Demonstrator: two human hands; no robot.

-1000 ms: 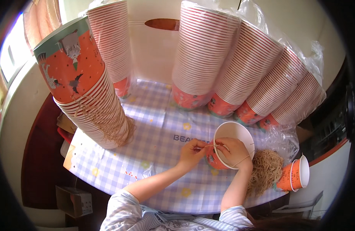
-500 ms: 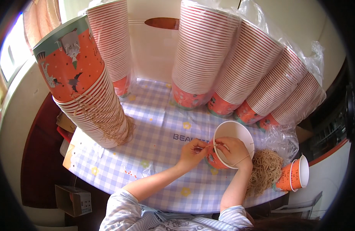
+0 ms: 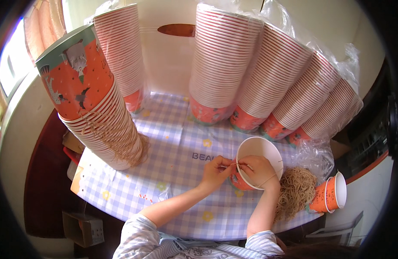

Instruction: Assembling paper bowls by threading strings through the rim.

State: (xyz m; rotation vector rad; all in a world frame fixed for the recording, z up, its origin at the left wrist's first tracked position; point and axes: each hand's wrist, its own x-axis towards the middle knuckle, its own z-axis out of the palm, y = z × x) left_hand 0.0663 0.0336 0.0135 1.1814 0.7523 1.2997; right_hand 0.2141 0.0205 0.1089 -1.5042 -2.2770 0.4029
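Observation:
An orange printed paper bucket (image 3: 268,150) with a white inside stands on the checked tablecloth, tilted toward me. At its near left rim, my left hand (image 3: 219,172) pinches a tan cord from outside. My right hand (image 3: 257,169) reaches over the opening, its fingertips pinching the same cord (image 3: 234,164) at the rim. A strand of the cord runs across my right wrist to the bucket's right side. The exact knot or hole between the fingertips is too small to make out. Beside my right forearm lies a heap of loose tan cords (image 3: 296,190).
Tall bagged stacks of paper buckets (image 3: 227,60) line the back. At the left stands an inverted-topped stack with cord handles (image 3: 104,134). Two small orange cups (image 3: 330,194) lie nested at the right edge. A cardboard box (image 3: 83,228) sits below the table's left side.
Both hands stay at the bucket's rim, their fingertips drawn slightly closer together on the cord. The whole view has shifted a little.

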